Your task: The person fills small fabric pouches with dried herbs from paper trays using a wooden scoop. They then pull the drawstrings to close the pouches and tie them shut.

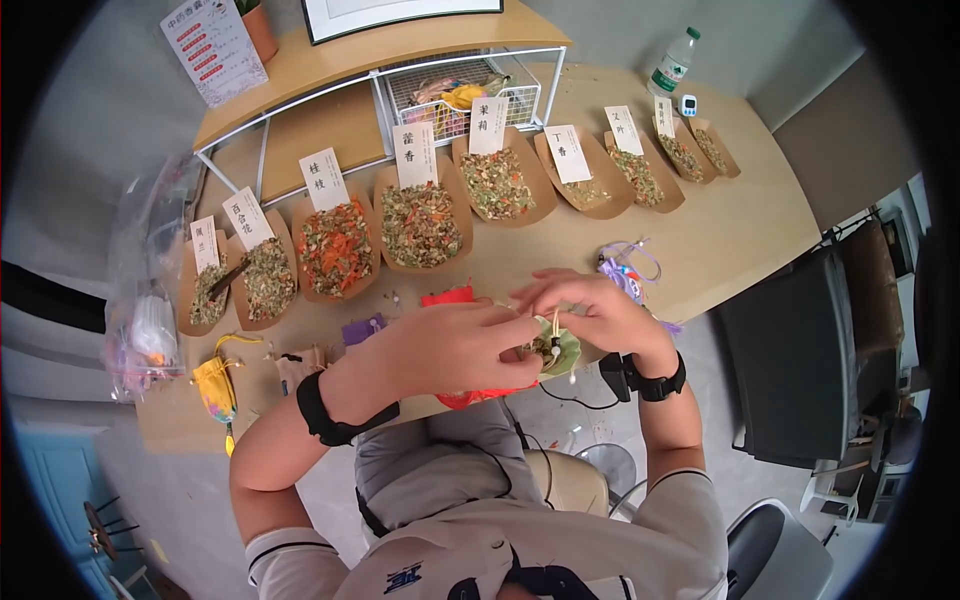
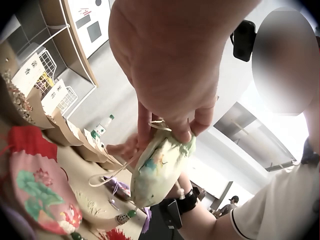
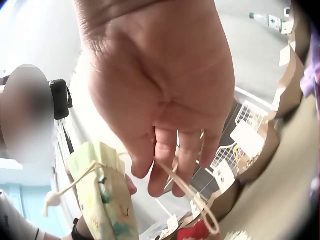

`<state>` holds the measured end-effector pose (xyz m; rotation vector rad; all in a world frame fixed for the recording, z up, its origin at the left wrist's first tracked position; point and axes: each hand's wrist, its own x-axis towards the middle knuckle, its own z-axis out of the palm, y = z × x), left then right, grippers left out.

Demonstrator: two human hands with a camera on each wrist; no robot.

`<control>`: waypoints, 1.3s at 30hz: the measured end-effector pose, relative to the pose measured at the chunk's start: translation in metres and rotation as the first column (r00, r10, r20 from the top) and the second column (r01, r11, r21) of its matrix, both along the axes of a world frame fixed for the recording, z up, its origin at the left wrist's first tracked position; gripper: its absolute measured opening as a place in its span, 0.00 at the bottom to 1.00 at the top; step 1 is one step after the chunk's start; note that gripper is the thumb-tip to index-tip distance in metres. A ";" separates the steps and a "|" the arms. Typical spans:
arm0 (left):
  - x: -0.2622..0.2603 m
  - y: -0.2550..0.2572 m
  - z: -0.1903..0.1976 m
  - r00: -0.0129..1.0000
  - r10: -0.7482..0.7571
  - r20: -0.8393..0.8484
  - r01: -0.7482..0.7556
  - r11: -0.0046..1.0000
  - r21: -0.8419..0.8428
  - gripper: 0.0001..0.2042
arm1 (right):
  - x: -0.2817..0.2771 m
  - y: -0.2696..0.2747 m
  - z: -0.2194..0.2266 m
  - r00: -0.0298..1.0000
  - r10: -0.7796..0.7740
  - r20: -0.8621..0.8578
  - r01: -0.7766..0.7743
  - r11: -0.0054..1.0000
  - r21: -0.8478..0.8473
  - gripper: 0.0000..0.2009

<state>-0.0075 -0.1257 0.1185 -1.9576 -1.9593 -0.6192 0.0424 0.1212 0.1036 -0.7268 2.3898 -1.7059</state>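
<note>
A pale green pouch (image 2: 162,170) with a painted pattern is pinched near its gathered neck by my left hand (image 1: 430,345). The right wrist view has the same pouch (image 3: 102,195) upright, its top edge ruffled and a beaded cord end hanging at its side. My right hand (image 1: 595,310) is beside the pouch's mouth. Between its thumb and fingers (image 3: 162,175) it pinches the light drawstring (image 3: 192,197), whose loop sticks out past the fingers. In the head view, dried bits show at the mouth of the green pouch (image 1: 568,352).
Paper trays of dried herbs (image 1: 420,228) with name cards line the table (image 1: 715,235). A red and pink pouch (image 2: 42,185) lies below the left hand. Nearby are a yellow pouch (image 1: 214,388), a purple pouch (image 1: 362,330) and lilac cords (image 1: 630,270). A bottle (image 1: 674,62) stands behind.
</note>
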 end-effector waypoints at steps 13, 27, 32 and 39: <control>-0.028 0.003 -0.002 0.915 0.095 0.392 -0.054 0.992 -0.113 0.11 | 0.043 -0.010 0.015 0.905 -0.337 -0.260 0.393 0.895 0.209 0.20; -0.025 0.045 -0.040 0.004 -0.431 0.902 -0.252 0.873 0.418 0.43 | -0.056 0.007 0.045 0.883 -0.309 -0.353 0.393 0.898 0.197 0.08; -0.032 0.060 -0.043 -0.094 -0.411 0.907 -0.391 0.853 0.346 0.52 | -0.102 0.013 0.034 0.949 -0.302 -0.093 0.316 0.922 0.224 0.09; -0.083 0.075 -0.033 -0.476 -0.428 0.768 -0.530 0.837 0.138 0.48 | -0.166 0.032 -0.009 0.960 -0.281 0.012 0.256 0.889 0.380 0.10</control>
